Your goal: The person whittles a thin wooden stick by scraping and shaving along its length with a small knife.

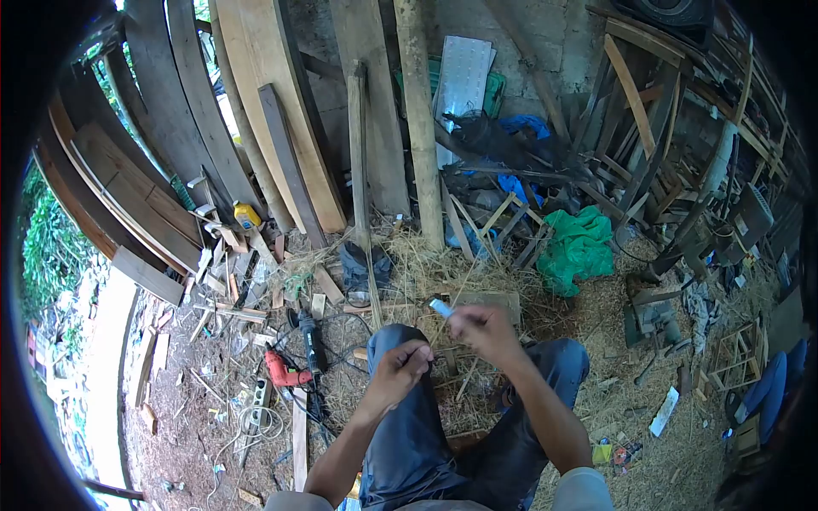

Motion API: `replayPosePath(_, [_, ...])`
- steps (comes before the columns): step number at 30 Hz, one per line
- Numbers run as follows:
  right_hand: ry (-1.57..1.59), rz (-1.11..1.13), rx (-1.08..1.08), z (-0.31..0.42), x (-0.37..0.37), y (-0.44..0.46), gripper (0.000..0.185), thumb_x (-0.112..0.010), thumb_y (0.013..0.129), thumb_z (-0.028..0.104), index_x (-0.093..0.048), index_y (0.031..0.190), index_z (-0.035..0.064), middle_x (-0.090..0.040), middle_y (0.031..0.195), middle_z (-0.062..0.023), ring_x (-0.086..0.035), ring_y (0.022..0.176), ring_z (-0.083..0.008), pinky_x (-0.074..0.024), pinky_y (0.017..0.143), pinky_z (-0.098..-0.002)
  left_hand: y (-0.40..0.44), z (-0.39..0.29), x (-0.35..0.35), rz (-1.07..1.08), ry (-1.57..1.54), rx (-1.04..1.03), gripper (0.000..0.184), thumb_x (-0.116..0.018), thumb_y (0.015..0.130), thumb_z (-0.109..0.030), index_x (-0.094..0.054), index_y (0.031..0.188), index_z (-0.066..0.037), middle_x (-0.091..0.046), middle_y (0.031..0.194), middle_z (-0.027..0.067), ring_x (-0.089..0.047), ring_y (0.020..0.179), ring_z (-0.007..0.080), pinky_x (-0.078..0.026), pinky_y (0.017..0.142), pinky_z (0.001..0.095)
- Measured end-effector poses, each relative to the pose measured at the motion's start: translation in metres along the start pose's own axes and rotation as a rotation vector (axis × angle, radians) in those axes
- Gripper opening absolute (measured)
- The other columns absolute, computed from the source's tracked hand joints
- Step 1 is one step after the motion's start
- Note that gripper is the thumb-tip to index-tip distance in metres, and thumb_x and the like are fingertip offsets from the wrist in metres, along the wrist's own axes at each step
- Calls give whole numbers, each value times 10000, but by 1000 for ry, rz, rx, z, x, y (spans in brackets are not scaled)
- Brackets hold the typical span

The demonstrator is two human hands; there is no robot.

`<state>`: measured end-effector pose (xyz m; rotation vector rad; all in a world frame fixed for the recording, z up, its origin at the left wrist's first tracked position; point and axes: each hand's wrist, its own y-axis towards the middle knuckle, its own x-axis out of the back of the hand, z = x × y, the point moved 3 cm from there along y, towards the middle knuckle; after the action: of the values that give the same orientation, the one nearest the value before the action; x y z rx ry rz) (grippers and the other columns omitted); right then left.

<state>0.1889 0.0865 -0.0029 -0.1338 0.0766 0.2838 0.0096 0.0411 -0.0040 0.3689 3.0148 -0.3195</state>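
Note:
My right hand [487,332] is closed round a small object with a whitish, light-blue end [440,307], which points up and to the left. My left hand [400,372] is closed in a pinch over my left knee, near some thin straw-like strands; what it grips is too small to name. The two hands are apart, with the right one slightly higher. Under them are my dark trousers [407,451], with the knees bent and spread.
A red drill [285,368], a dark power tool [308,341] and a power strip [261,395] with cords lie to the left. Planks [277,111] lean on the wall ahead. A green cloth [577,249] and a vise-like metal piece [652,319] are to the right.

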Motion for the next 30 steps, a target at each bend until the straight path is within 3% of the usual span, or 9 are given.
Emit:
replayPosePath(3, [32, -141, 31, 4, 25, 5, 191, -647, 869, 136, -661, 1003, 1, -625, 750, -13, -459, 529, -23, -346, 450, -180, -9, 4, 3, 63, -38, 78, 169, -513, 964, -193, -572, 884, -55, -447, 647, -34, -336, 500, 18, -238, 436, 191])
replayPosePath(7, [11, 61, -51, -3, -9, -6, 192, -633, 878, 133, -654, 997, -17, -598, 722, -9, -439, 522, -38, -332, 458, -186, -1, 5, 0, 35, -6, 25, 186, -505, 969, -213, -566, 892, -55, -436, 640, -41, -333, 487, 23, -240, 424, 198])
replayPosePath(9, [225, 191, -135, -7, -23, -8, 169, -624, 890, 142, -659, 969, -3, -594, 717, -3, -424, 532, -24, -300, 445, -183, -2, 2, -3, 38, -17, 17, 192, -503, 971, -217, -564, 891, -55, -429, 636, -43, -328, 488, 24, -241, 426, 198])
replayPosePath(11, [247, 235, -127, -10, -21, -4, 167, -633, 887, 147, -659, 942, -8, -598, 729, -14, -426, 529, -29, -296, 442, -182, -3, -4, -4, 41, -66, 18, 204, -507, 968, -244, -566, 882, -69, -411, 620, -47, -327, 495, 30, -253, 442, 194])
replayPosePath(19, [103, 114, -69, -3, -14, -3, 171, -658, 868, 174, -659, 828, 8, -591, 667, 6, -423, 504, -26, -303, 438, -192, -2, -1, -9, 13, -89, 49, 196, -504, 968, -231, -555, 876, -65, -399, 618, -45, -324, 497, 36, -236, 440, 203])
replayPosePath(30, [85, 68, -76, 0, -11, 0, 168, -654, 865, 168, -668, 831, 4, -582, 653, 6, -444, 510, -31, -325, 443, -199, -2, 0, -11, -34, -16, 43, 208, -492, 976, -219, -559, 879, -48, -414, 626, -41, -324, 498, 23, -244, 447, 192])
